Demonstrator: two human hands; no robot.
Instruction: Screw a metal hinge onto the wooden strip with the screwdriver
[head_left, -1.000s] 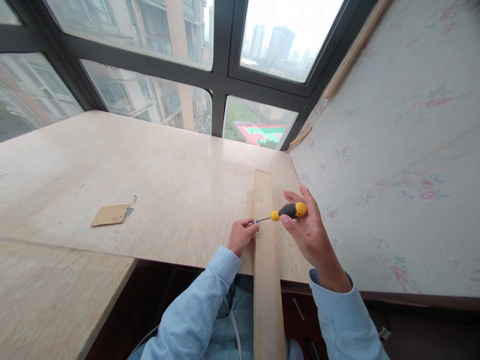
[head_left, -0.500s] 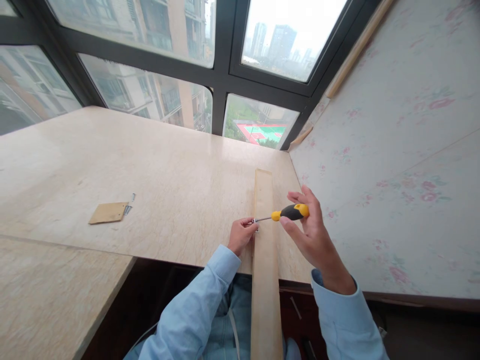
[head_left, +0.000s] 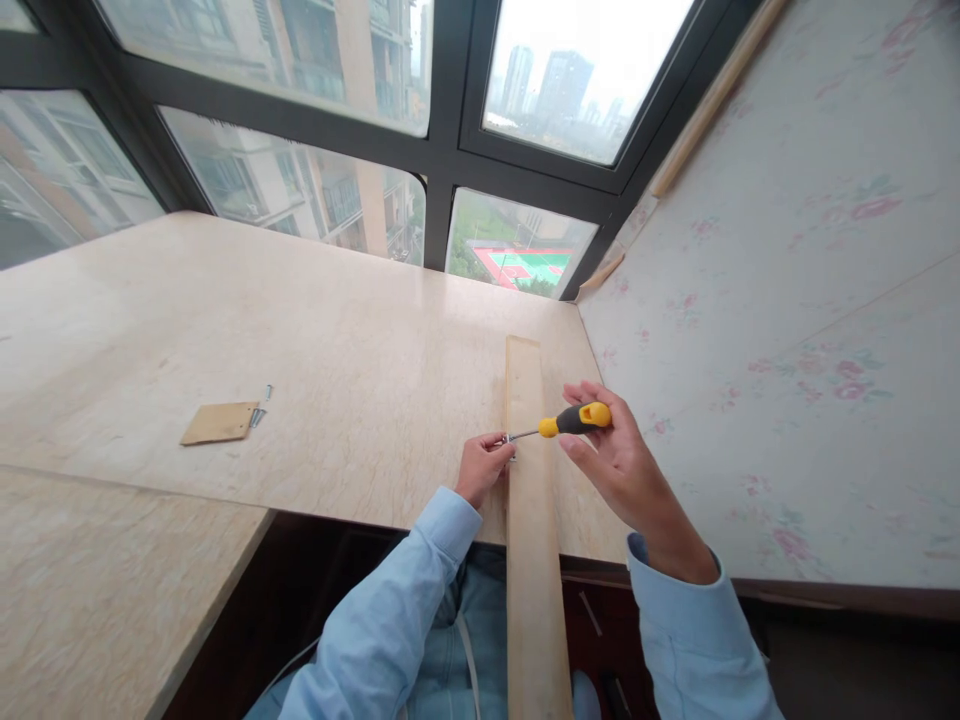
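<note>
A wooden plank lies lengthwise over the sill's front edge and reaches down toward my body. At its left side, my left hand is closed, fingertips pinching a small shiny metal fitting against the wood; the fingers hide most of it. The screwdriver, yellow and black, lies almost level across the plank, with its tip at the fitting. My right hand is loosely around the handle, thumb below and fingers above.
Left on the stone sill lies a small tan board with several screws beside it. A papered wall stands close on the right. Dark-framed windows rise behind the sill.
My right hand and the screwdriver handle have shifted slightly left, and the handle has rolled a little. The plank's far end has moved slightly left. My left hand stays at the fitting.
</note>
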